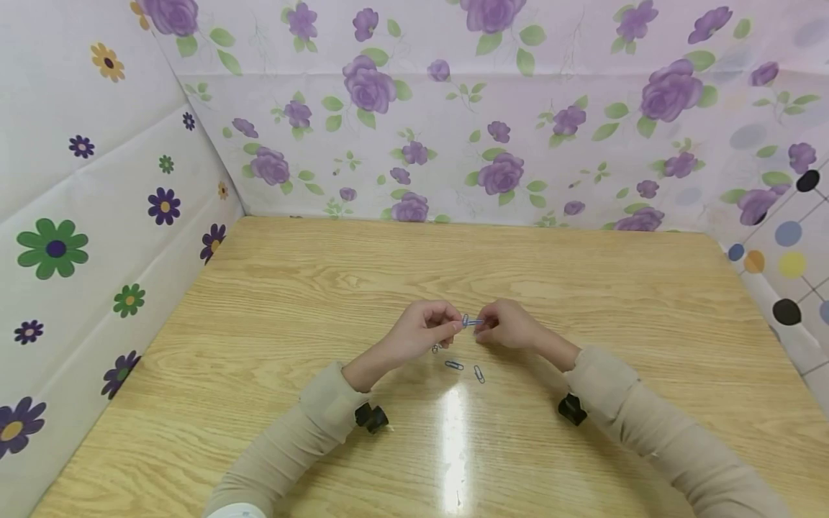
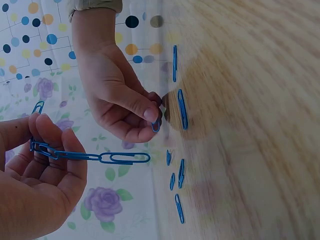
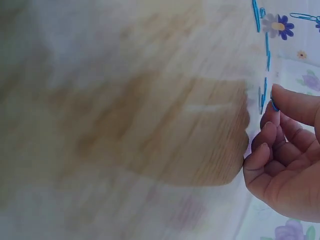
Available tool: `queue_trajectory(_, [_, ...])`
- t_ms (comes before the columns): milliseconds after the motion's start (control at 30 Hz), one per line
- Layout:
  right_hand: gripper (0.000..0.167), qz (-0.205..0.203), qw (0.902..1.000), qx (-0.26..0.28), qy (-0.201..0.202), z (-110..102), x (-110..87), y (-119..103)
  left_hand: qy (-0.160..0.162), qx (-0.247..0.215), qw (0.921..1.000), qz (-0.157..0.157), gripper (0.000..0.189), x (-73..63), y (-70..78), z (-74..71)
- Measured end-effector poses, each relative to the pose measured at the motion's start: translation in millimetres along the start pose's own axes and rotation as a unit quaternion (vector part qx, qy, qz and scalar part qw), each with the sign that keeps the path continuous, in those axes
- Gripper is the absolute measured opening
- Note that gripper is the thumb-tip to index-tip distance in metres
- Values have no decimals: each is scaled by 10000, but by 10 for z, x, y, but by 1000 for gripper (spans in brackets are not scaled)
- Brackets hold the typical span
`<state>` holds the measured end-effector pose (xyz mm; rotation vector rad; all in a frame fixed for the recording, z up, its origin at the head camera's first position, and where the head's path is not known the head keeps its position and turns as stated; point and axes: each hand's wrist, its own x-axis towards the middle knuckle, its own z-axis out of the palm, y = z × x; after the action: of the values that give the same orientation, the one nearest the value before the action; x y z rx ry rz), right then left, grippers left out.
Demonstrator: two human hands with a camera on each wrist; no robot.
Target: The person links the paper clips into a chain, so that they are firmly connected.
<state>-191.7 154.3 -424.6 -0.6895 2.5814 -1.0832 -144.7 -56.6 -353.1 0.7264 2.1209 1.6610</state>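
My left hand (image 1: 424, 332) holds a chain of linked blue paper clips (image 2: 82, 156) between thumb and fingers. One end of the chain sticks up above the fingertips in the left wrist view, while the other reaches out past them toward the right hand. Between thumb and forefinger, my right hand (image 1: 512, 325) pinches a single blue paper clip (image 2: 156, 125), mostly covered by the fingertips. Both hands are close together over the table (image 1: 324, 277). Below them lie several loose blue paper clips, among them one flat clip (image 1: 455, 365) and another set at an angle (image 1: 479, 374).
A flowered cloth (image 1: 440, 144) hangs behind the table's far edge. Another flowered cloth (image 1: 123, 187) stands along the left side, and a dotted one (image 1: 764, 237) along the right. Small black devices (image 1: 371, 417) are strapped at both wrists.
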Motion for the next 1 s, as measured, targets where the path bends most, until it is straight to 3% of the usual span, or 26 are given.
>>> queue_trajectory(300, [13, -56, 9993, 364, -2, -27, -55, -5, -15, 17, 10000, 90, 11, 6, -7, 0])
queue_trajectory(700, [5, 380, 9957, 671, 506, -176, -179, -143, 14, -27, 10000, -38, 10, 6, 0, 4])
queue_trajectory(1000, [8, 370, 9907, 1072, 751, -292, -265, -246, 37, -69, 10000, 0, 10, 3, -1, 1])
